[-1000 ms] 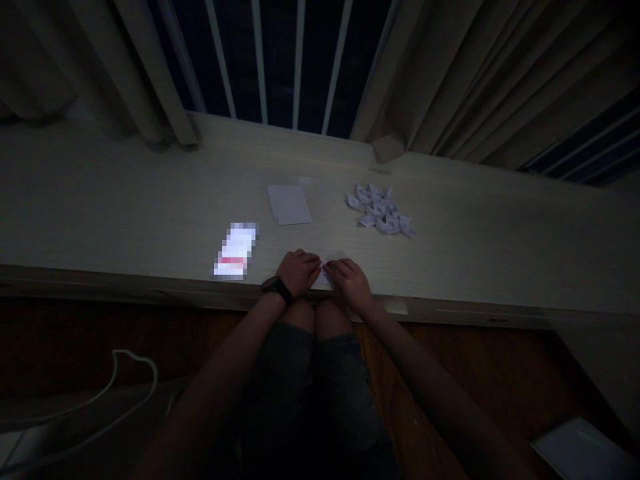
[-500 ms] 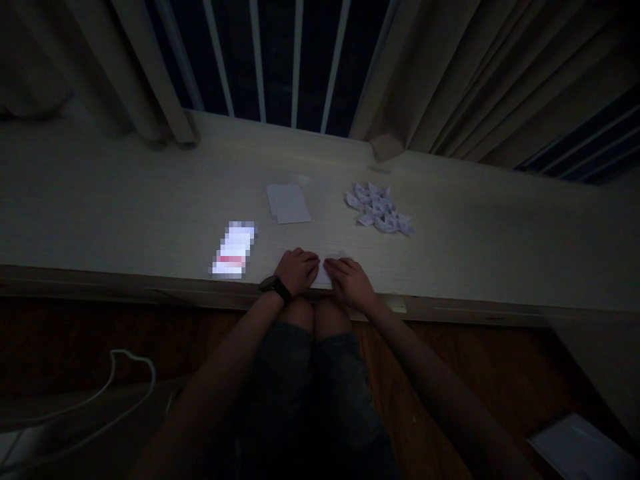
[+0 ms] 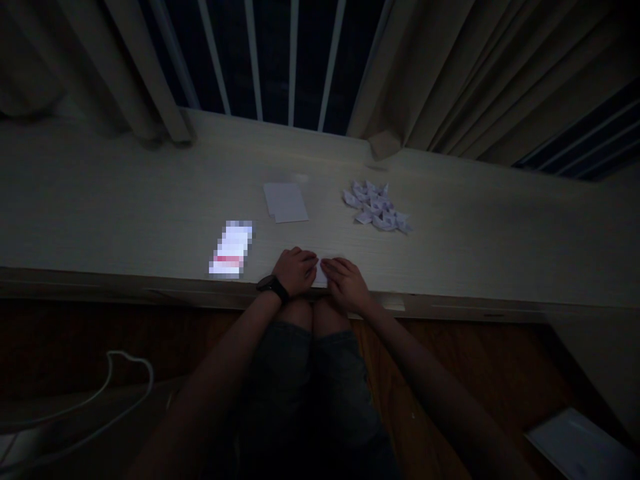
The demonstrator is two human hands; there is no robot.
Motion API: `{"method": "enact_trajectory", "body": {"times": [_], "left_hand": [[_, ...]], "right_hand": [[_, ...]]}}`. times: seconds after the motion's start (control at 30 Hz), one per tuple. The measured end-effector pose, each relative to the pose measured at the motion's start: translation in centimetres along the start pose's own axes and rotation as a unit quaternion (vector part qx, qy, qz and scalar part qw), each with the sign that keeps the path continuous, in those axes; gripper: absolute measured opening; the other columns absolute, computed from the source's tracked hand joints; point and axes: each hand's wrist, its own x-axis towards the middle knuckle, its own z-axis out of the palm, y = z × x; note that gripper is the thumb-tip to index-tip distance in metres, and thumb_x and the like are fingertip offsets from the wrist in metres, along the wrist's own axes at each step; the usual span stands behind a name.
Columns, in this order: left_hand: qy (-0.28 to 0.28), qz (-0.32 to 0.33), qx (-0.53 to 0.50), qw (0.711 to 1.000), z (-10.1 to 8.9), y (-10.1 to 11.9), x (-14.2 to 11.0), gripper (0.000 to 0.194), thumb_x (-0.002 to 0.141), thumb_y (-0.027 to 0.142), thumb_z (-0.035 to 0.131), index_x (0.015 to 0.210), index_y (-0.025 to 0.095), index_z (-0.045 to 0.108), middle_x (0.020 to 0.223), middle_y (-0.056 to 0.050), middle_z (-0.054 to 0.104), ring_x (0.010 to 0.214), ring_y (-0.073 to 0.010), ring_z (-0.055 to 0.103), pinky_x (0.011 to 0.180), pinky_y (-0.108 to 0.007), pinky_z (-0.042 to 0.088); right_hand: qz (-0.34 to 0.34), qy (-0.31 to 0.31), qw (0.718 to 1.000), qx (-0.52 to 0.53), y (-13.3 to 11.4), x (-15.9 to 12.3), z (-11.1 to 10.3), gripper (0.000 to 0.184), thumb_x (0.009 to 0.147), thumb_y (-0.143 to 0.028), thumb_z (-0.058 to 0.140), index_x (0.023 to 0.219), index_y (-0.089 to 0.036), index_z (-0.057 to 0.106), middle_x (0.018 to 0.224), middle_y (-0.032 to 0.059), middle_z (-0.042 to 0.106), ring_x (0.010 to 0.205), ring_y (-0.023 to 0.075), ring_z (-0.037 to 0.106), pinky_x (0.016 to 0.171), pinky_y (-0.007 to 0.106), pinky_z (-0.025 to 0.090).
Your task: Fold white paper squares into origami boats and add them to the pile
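Note:
A small piece of white paper (image 3: 321, 274) lies at the front edge of the pale ledge, between my two hands and partly hidden by them. My left hand (image 3: 297, 271), with a dark watch on its wrist, has its fingers bent together on the paper's left side. From the right, my right hand (image 3: 349, 283) presses its closed fingers on the same paper. Beyond the hands sits a stack of white paper sheets (image 3: 286, 202). A cluster of several folded paper boats (image 3: 377, 207) rests further right.
On the ledge (image 3: 465, 247), left of my hands, lies a lit phone (image 3: 231, 248) with a blurred screen. Curtains (image 3: 440, 73) and a barred window (image 3: 273, 60) stand behind. A white cable (image 3: 150, 373) loops at lower left, and a flat pale object (image 3: 580, 443) lies at lower right.
The whole view has shifted slightly. Both hands stay on the paper in nearly the same pose; the sheets, boats and phone keep their places on the ledge.

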Motion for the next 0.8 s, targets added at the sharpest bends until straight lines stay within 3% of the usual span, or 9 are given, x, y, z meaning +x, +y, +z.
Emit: {"method": "enact_trajectory", "body": {"times": [0.8], "left_hand": [[-0.003, -0.002, -0.004, 1.0, -0.19, 0.09, -0.02, 0.029, 0.084, 0.027, 0.051, 0.108, 0.022, 0.066, 0.111, -0.008, 0.065, 0.099, -0.025, 0.053, 0.082, -0.044, 0.04]], "right_hand": [[-0.003, -0.003, 1.0, 0.001, 0.02, 0.03, -0.1, 0.044, 0.086, -0.019, 0.045, 0.129, -0.021, 0.053, 0.134, 0.0026, 0.053, 0.123, 0.0251, 0.039, 0.106, 0.047, 0.032]]}}
